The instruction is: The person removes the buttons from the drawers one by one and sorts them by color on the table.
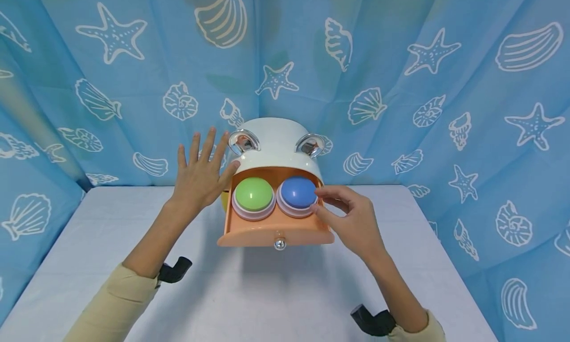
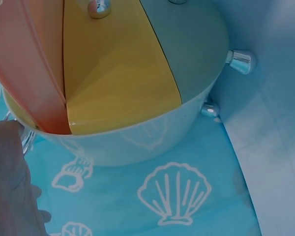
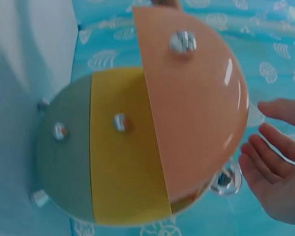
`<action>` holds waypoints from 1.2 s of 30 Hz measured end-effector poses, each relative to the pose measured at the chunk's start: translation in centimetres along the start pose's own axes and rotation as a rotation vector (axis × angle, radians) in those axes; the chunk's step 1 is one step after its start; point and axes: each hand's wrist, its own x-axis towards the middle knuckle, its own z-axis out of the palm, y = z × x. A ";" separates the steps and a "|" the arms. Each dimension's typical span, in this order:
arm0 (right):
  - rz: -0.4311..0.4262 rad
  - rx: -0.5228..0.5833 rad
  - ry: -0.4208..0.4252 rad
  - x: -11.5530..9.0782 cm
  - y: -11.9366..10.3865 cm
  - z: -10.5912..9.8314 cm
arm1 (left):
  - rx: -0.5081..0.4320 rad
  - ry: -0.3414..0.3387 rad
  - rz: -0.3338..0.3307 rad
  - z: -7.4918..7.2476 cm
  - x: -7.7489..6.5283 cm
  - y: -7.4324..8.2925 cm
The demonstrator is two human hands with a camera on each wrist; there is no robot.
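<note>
A small rounded cabinet [image 1: 273, 129] with a white shell has its orange top drawer [image 1: 262, 231] pulled out. Inside lie a green push button [image 1: 254, 193] on the left and a blue push button [image 1: 298, 192] on the right, both on pale pink bases. My right hand [image 1: 354, 220] is at the blue button's right edge, thumb and index finger apart and loosely bent; whether they touch it is unclear. My left hand [image 1: 198, 178] has its fingers spread beside the cabinet's left silver handle [image 1: 244, 141]. The drawer front hides both buttons in the wrist views.
Below the orange drawer are a yellow drawer [image 3: 123, 167] and a grey-green drawer [image 3: 64, 162], both closed, with silver knobs. Short silver feet carry the cabinet on a white table [image 1: 276, 302]. A blue curtain [image 1: 285, 50] with shell prints hangs close behind.
</note>
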 end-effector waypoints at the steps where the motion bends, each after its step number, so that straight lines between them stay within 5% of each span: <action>1: 0.013 -0.014 -0.032 0.4 0.2 -0.2 | -0.002 0.002 0.000 0.0 0.0 0.0; 12: 0.113 -0.070 -0.230 3.2 1.9 -0.2 | -0.024 -0.002 0.001 0.1 -0.1 -0.1; 22: 0.173 -0.075 -0.275 4.0 2.2 0.6 | -0.030 0.003 0.006 0.1 0.0 0.0; 36: 0.152 -0.240 -0.276 3.7 2.4 1.1 | -0.021 0.012 0.008 0.0 0.0 -0.1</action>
